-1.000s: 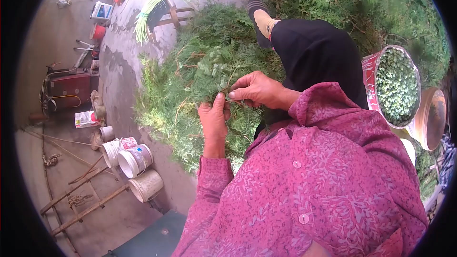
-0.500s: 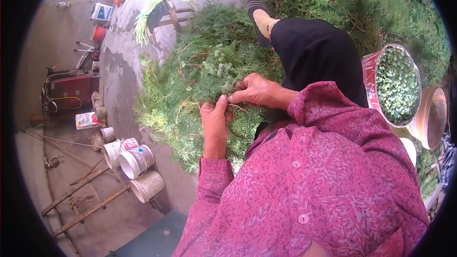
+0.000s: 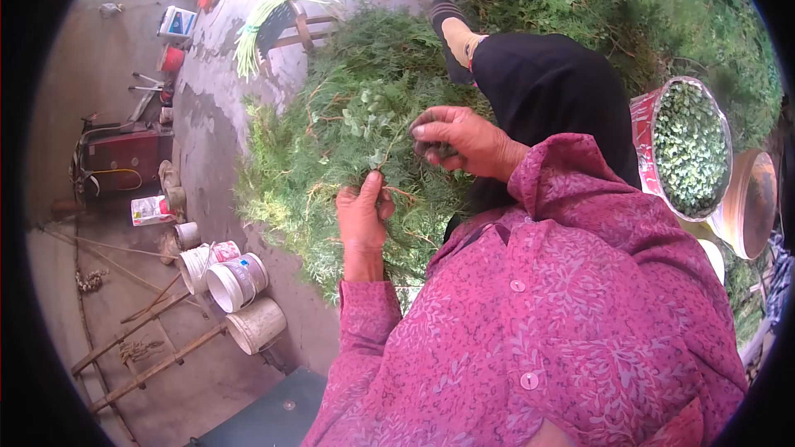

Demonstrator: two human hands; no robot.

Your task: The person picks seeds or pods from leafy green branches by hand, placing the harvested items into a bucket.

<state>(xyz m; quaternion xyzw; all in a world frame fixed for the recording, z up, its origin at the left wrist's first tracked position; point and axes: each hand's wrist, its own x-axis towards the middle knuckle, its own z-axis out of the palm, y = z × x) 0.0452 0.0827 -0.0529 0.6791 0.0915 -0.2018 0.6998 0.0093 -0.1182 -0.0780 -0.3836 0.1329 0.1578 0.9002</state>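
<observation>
My left hand [image 3: 363, 213] is closed on the stem of a green branch [image 3: 364, 124], its thumb pressed against the curled fingers. Pale green cones cluster on the branch just above that hand. To the right, my right hand [image 3: 464, 142] hangs over the greenery with its fingers curled inward; whatever they may hold is hidden in the palm. A heap of cut leafy branches [image 3: 281, 190] lies beneath both hands.
At the right, a red bucket [image 3: 646, 136] holds many small green cones, with another tub [image 3: 755, 207] beside it. White buckets [image 3: 257, 324] and a wooden ladder [image 3: 157, 368] are at the lower left. A bundle of green stalks [image 3: 248, 37] rests on a stool.
My right hand has moved up and right, away from my left hand, and its fingers have come off the stem. My left hand has shifted slightly left and down, still gripping the branch.
</observation>
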